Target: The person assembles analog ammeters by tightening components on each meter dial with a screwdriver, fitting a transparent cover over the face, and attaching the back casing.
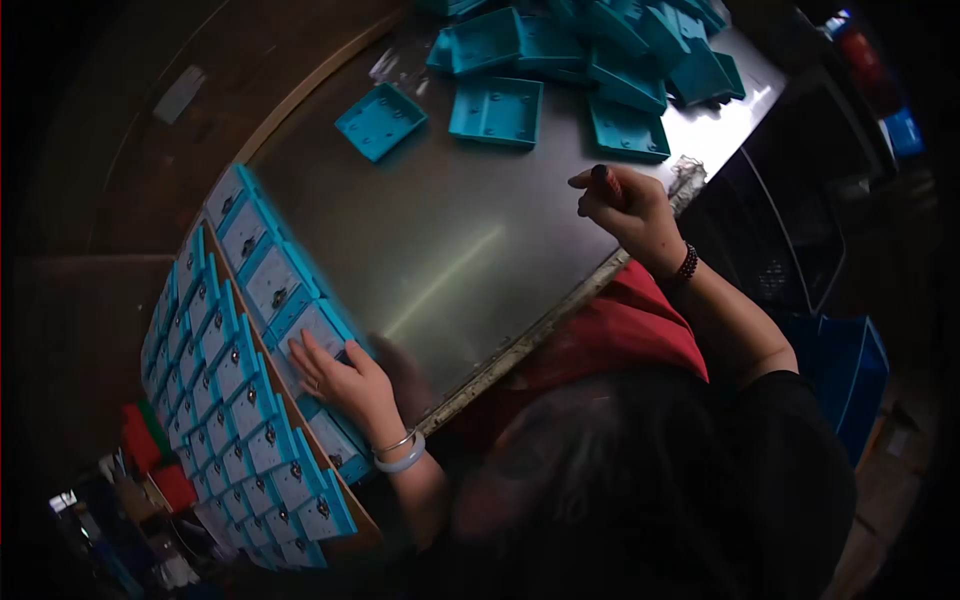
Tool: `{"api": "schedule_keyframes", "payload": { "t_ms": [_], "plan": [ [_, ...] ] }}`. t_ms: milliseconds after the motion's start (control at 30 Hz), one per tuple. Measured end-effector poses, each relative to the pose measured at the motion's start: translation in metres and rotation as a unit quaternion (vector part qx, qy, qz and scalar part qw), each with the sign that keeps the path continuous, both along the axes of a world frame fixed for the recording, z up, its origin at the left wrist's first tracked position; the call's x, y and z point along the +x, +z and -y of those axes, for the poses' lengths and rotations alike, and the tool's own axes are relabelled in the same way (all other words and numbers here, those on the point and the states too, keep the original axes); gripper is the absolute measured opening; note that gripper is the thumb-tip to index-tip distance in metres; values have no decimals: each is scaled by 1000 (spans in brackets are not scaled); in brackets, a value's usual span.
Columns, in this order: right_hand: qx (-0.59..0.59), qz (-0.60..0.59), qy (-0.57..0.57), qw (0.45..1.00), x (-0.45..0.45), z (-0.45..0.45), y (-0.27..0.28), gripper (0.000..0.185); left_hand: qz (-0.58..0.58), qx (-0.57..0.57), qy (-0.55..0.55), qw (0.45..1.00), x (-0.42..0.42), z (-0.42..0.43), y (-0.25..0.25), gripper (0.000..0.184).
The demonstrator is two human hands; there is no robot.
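Note:
My left hand (345, 385) rests with fingers spread on a row of teal plastic cases (275, 285) with pale plates set in them and a small metal fitting on each. A ring and two bracelets show on that arm. Over the right side of the metal table, my right hand (640, 220) is closed round a dark red tool handle (606, 187) with a blackish end. The rest of that tool is hidden, so its kind cannot be told. Nearest to the right hand lies an open teal case (628, 130).
A pile of open teal cases (495, 112) covers the table's far side, with one case (381, 122) apart from it. Left of the row, a board (240, 420) carries many plated cases. The metal table (450, 230) has a worn front edge. A blue bin (850, 385) stands at right.

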State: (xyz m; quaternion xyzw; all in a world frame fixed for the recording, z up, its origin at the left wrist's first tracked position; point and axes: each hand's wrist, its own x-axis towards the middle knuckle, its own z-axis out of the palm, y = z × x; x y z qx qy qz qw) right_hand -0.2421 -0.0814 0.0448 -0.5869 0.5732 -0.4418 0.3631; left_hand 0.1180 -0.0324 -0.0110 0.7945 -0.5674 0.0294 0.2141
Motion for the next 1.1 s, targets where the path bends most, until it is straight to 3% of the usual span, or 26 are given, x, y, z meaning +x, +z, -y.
{"api": "schedule_keyframes", "payload": {
  "t_ms": [33,100,133,233,367,400,467,533,567,633,700,733,800,933,1000,1033,1067,1100],
  "plan": [
    [-24,78,-78,994,-38,-14,-3,20,-9,-103,-92,990,-5,6,-6,58],
    [-57,126,-241,961,-111,-50,-9,19,-99,-135,-225,960,-49,24,16,58],
    [-31,105,-327,939,-140,-76,-7,19,-173,-123,-283,935,-82,27,29,59],
    [7,169,-485,858,-212,-146,-65,20,-194,-53,-453,869,-165,36,49,56],
    [135,243,-602,749,-259,-225,-175,13,-143,27,-620,771,-264,50,56,53],
    [191,252,-592,742,-262,-238,-188,11,-138,34,-628,765,-284,55,53,53],
    [276,234,-566,741,-269,-256,-228,12,-73,80,-704,702,-325,67,43,53],
    [269,235,-551,754,-273,-278,-310,9,-36,111,-725,678,-358,76,35,54],
    [321,206,-530,758,-271,-291,-350,8,-23,127,-733,668,-371,81,29,55],
    [446,134,-497,732,-262,-299,-385,11,8,165,-730,663,-389,86,23,60],
    [534,136,-452,701,-255,-295,-400,15,43,186,-724,662,-401,92,19,70],
    [559,181,-428,687,-251,-294,-416,15,50,187,-722,664,-403,94,15,74],
    [598,127,-398,683,-240,-277,-443,17,76,191,-714,669,-400,96,7,82],
    [620,24,-215,754,-229,-219,-509,20,71,201,-692,690,-391,97,1,76],
    [603,-17,-102,791,-236,-178,-514,22,118,243,-697,665,-387,101,10,79],
    [575,-107,-80,807,-204,-181,-588,25,91,252,-666,696,-378,97,12,77],
    [574,-99,-79,809,-204,-165,-599,25,61,259,-636,725,-373,93,8,75],
    [565,-115,-40,816,-205,-146,-606,27,53,101,-659,743,-365,87,-19,64]
  ]
}}
